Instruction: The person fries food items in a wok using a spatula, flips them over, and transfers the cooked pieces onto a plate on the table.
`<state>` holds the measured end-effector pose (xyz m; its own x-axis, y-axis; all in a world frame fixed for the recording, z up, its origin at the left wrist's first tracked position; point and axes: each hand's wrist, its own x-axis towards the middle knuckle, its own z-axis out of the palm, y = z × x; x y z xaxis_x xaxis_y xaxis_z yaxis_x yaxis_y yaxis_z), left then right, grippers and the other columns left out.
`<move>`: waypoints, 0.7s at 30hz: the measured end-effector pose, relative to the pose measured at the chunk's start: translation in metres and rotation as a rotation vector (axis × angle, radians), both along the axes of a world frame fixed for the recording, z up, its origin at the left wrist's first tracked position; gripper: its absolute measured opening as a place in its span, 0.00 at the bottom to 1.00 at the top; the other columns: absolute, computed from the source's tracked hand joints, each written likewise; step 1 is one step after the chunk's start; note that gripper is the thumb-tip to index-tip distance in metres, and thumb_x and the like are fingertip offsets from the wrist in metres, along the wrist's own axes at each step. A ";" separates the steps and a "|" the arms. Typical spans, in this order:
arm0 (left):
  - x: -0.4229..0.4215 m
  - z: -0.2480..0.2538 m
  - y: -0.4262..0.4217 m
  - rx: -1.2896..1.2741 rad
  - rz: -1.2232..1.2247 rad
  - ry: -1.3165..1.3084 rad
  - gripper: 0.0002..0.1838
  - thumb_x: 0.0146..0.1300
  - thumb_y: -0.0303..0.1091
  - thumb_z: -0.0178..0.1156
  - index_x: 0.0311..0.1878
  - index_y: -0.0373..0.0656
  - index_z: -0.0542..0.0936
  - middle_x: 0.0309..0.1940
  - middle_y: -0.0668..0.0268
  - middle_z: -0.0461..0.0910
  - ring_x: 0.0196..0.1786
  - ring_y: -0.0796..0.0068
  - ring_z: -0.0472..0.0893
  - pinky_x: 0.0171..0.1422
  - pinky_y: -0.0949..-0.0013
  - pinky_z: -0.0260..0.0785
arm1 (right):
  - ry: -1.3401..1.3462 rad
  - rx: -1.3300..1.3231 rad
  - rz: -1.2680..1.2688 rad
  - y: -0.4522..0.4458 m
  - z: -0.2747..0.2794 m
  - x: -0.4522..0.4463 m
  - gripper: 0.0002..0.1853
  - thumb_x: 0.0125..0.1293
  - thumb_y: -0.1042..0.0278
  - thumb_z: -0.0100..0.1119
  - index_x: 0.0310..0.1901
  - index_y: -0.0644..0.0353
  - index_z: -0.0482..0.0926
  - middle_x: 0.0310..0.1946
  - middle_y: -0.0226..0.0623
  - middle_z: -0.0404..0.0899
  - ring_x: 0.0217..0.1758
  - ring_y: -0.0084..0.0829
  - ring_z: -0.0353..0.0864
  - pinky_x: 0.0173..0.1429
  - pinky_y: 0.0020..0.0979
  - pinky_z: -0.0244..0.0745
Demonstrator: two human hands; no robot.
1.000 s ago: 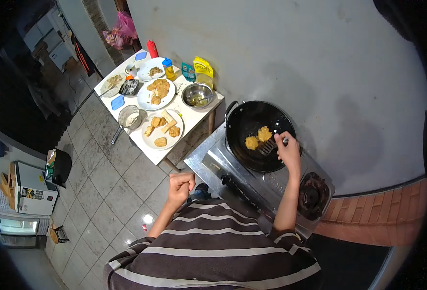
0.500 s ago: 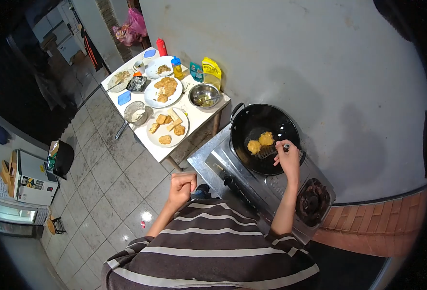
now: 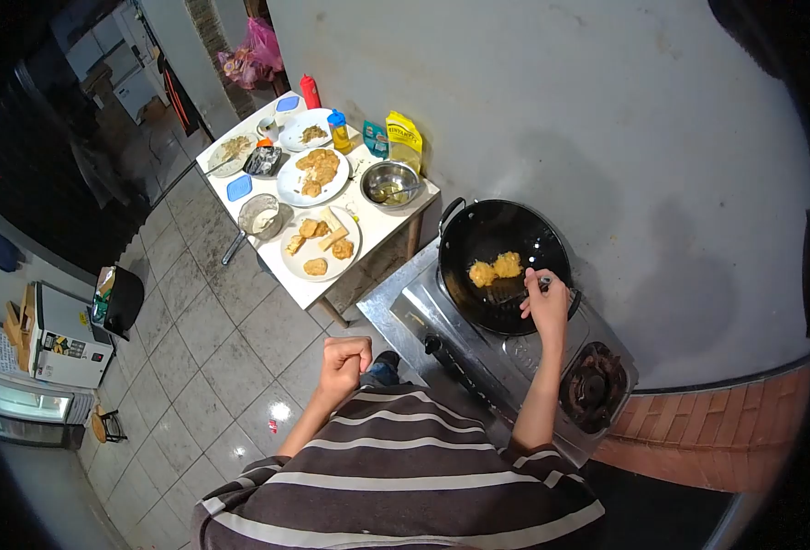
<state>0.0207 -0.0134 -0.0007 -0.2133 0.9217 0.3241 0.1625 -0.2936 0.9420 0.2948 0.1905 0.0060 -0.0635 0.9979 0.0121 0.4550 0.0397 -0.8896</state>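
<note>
Over the right side of the black wok [image 3: 501, 225], my right hand [image 3: 547, 301] is closed around the handle of a slotted spatula [image 3: 502, 292]. The spatula's dark blade lies low in the wok, just below two golden battered pieces [image 3: 496, 269] that sit side by side, touching. Most of the handle is hidden by my fingers. My left hand [image 3: 343, 365] is held in a fist in front of my body, away from the stove, with nothing showing in it.
The wok stands on a steel gas stove [image 3: 405, 335]; its second burner [image 3: 593, 387] is at the right. On the white table [image 3: 309, 291] are a plate of fried pieces [image 3: 315, 267], a steel bowl [image 3: 389, 185], a saucepan [image 3: 260, 218], bottles and bags. A grey wall [image 3: 625, 183] rises behind.
The spatula blade has shifted slightly below the fried pieces and looks darker. The whole view has moved very slightly. My left fist stays as it was.
</note>
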 end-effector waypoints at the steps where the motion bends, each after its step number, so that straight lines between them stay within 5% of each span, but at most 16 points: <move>1: 0.000 0.000 0.000 0.007 0.000 -0.003 0.06 0.38 0.15 0.40 0.13 0.36 0.63 0.11 0.65 0.62 0.16 0.77 0.61 0.22 0.71 0.47 | -0.011 -0.008 -0.020 0.000 0.000 0.000 0.17 0.70 0.61 0.56 0.30 0.69 0.76 0.18 0.37 0.74 0.14 0.23 0.76 0.16 0.24 0.69; 21: -0.008 -0.004 0.007 0.010 0.018 -0.015 0.06 0.39 0.16 0.40 0.13 0.36 0.62 0.10 0.66 0.62 0.15 0.77 0.60 0.22 0.71 0.47 | 0.002 -0.030 -0.052 -0.001 0.001 0.000 0.18 0.70 0.59 0.56 0.29 0.68 0.76 0.13 0.34 0.72 0.13 0.22 0.75 0.14 0.24 0.67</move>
<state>0.0131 -0.0067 -0.0045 -0.2350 0.9142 0.3301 0.1537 -0.3004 0.9413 0.2953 0.1900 0.0074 -0.0120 0.9998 -0.0175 0.4543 -0.0101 -0.8908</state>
